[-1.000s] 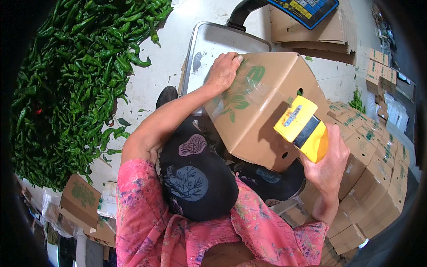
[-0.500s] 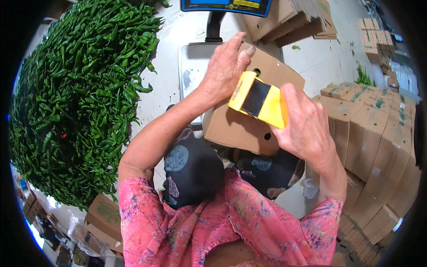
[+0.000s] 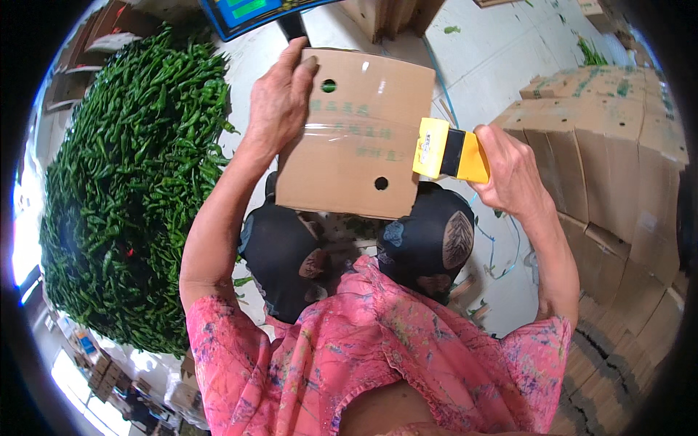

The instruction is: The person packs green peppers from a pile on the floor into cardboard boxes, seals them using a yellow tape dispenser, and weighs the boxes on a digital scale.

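"Cardboard box (image 3: 352, 156) first: where's it at?"

"12 o'c, just above ctr, tilted so its printed face looks up at the wearer. Near edge is right by the L knee (image 3: 282, 251) & R knee (image 3: 430, 236). Prob. kept close so the legs can back it up; can't tell if they touch it."

"L hand (image 3: 280, 98)?"

"11 o'c, against the box's upper L side, thumb near the upper hole (image 3: 329, 86). Looks like it's steadying the box from there. Fingers partly hidden, so can't tell how far they curl."

"& the R hand (image 3: 512, 171)?"

"Approx 2 o'c, wrapped round the yellow tape dispenser (image 3: 451, 151). Holds its R end, which leaves the L end free to face the box. That end overlaps the box's R edge in view; contact, can't tell."

"Any tape on?"

"Yep, 1 strip of clear tape (image 3: 338, 129) across the face. Can't tell if it joins the dispenser."

"What's around?"

"Green pepper pile (image 3: 138, 211) at 9 o'c, box stack (image 3: 603, 156) at 3 o'c, display (image 3: 247, 10) at 11 o'c on a dark post (image 3: 292, 27). Peppers L, boxes R: prob. split so both stay near w/o crowding the middle."
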{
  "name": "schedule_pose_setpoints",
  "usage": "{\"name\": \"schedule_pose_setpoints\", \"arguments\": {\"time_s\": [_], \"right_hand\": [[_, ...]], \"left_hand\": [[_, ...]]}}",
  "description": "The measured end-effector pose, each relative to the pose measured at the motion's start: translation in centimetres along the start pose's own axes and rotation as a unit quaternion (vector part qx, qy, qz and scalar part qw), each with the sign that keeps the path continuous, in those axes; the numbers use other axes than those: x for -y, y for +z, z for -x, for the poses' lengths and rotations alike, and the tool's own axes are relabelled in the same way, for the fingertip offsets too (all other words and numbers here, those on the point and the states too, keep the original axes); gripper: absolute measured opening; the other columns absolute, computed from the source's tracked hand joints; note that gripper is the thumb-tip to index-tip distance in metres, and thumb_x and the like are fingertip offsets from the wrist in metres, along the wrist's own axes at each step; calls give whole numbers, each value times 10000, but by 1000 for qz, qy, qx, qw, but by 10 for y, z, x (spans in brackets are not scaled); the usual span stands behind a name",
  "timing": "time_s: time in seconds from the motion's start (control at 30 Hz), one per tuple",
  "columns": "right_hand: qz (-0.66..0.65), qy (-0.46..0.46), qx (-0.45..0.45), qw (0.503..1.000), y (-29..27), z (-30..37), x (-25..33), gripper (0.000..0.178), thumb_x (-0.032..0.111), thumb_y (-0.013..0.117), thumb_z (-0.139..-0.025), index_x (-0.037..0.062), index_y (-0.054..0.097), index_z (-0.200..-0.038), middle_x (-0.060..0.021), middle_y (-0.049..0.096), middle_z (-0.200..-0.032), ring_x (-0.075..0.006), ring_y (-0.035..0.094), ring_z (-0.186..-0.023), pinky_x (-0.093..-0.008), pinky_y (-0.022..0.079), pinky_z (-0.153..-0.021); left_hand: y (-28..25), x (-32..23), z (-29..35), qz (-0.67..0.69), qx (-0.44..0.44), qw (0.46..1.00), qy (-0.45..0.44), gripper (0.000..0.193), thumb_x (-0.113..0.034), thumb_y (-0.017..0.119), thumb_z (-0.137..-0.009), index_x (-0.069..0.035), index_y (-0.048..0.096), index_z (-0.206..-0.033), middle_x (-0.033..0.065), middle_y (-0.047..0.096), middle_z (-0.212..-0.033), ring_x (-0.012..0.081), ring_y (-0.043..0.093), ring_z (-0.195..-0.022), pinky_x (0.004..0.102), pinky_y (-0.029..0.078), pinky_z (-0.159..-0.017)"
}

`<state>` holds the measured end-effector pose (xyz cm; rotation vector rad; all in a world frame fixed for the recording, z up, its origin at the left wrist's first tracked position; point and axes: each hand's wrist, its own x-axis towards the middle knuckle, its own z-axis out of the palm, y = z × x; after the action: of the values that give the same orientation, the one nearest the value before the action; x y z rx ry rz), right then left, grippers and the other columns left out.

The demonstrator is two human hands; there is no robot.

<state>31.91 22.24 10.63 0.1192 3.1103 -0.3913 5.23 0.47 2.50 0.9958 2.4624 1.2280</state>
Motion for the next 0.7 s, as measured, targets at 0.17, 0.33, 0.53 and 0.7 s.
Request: {"name": "schedule_pose_setpoints", "arguments": {"time_s": [0.17, 0.33, 0.53, 0.7], "right_hand": [[-45, 14, -29, 999, 34, 19, -31, 538, 42, 797, -620, 37, 491, -1063, -153, 593, -876, -366, 664, -794, -430, 554, -692], [-153, 1, -78, 985, 87, 32, -59, 556, 32, 753, -625, 45, 467, -1101, -168, 593, -899, -408, 654, -820, -456, 551, -724], [-220, 27, -140, 965, 190, 54, -81, 586, 11, 735, -619, 53, 418, -1110, -177, 566, -948, -403, 648, -870, -462, 564, -759], [-190, 89, -79, 975, 221, 86, -92, 570, 44, 746, -646, 43, 403, -1102, -177, 565, -942, -399, 643, -882, -462, 567, -765]], "left_hand": [[2, 1, -1, -36, -3, 999, 17, 501, -376, 499, -1039, -78, 514, -1441, 267, 702, -1135, 432, 698, -1017, 454, 534, -910], [2, -10, -1, -50, 17, 998, -28, 506, -385, 490, -1039, -86, 513, -1447, 279, 688, -1181, 414, 700, -1040, 432, 532, -928], [9, -13, -4, -57, 19, 997, -40, 493, -350, 505, -1052, -79, 507, -1464, 172, 697, -1007, 210, 640, -858, 327, 507, -806], [14, -12, -3, -24, 21, 998, -58, 510, -355, 509, -1068, -55, 495, -1480, 176, 631, -1350, 206, 594, -1185, 312, 453, -1012]]}}
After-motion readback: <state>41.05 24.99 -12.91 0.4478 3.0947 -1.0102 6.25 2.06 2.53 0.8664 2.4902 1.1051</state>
